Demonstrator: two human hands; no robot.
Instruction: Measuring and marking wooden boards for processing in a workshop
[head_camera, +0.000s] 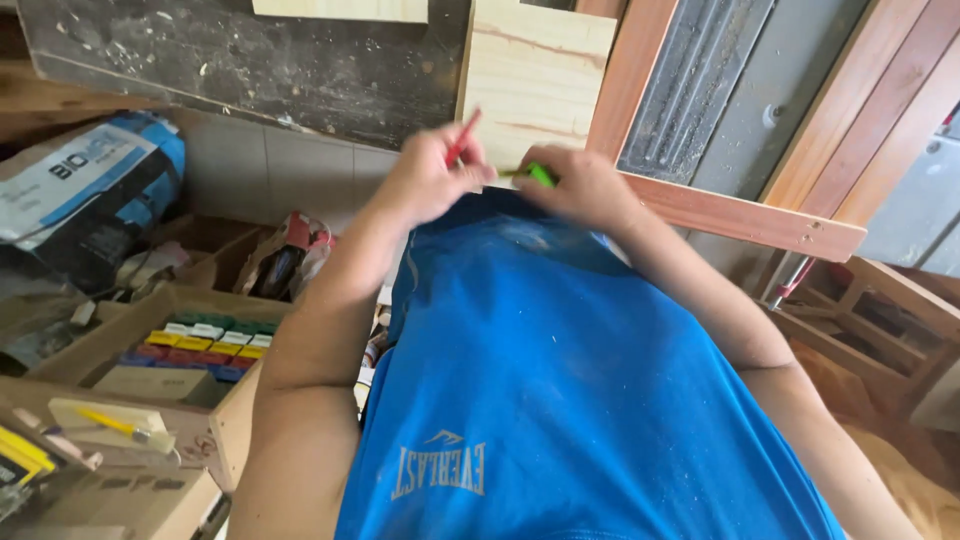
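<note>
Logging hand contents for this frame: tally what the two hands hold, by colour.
Red: 1, a red pencil in the left hand.
Green: 1, a green object in the right hand; its kind is too blurred to tell.
Total: 2.

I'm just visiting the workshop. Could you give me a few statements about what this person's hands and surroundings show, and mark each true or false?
1. The left hand holds a red pencil. True.
2. The right hand holds a hammer. False: it holds a small green tool.
3. The person wears a blue shirt. True.
4. The cardboard box at left is empty. False: it holds rows of small coloured packets.
</note>
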